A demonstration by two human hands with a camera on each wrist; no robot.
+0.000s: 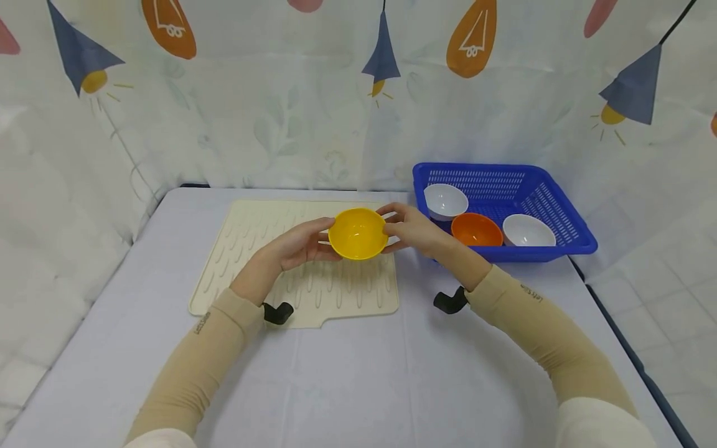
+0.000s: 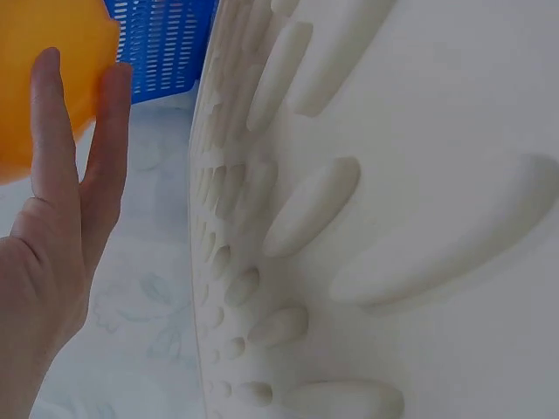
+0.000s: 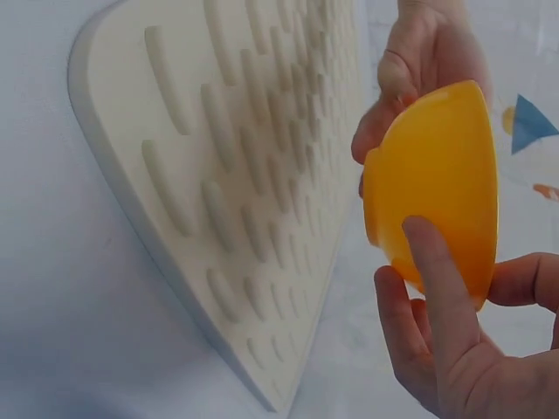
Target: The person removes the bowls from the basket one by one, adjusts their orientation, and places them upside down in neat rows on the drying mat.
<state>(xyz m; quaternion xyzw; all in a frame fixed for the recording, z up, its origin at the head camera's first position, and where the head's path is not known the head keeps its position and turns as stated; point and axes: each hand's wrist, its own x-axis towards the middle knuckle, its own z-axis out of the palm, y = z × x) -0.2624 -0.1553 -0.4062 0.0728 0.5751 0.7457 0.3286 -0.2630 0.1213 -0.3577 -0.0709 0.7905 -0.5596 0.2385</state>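
A yellow bowl [image 1: 358,234] is held up between both hands above the ribbed cream mat [image 1: 336,298], its hollow facing the head camera. My left hand [image 1: 297,244] grips its left side, thumb at the rim and fingers spread along the outer wall. On the opposite side my right hand [image 1: 411,229] pinches the bowl between thumb and fingers. From the right wrist, the bowl [image 3: 445,175] appears side-on, its foot toward the mat. In the left wrist view, two fingers of the left hand [image 2: 61,209] lie against the bowl's outside.
A blue slotted basket [image 1: 504,254] stands at the back right, behind the right forearm. Inside are an orange bowl [image 1: 477,230], a white bowl [image 1: 445,201] and another white bowl [image 1: 528,231]. A patterned curtain [image 1: 325,112] hangs behind the white-covered table [image 1: 347,386].
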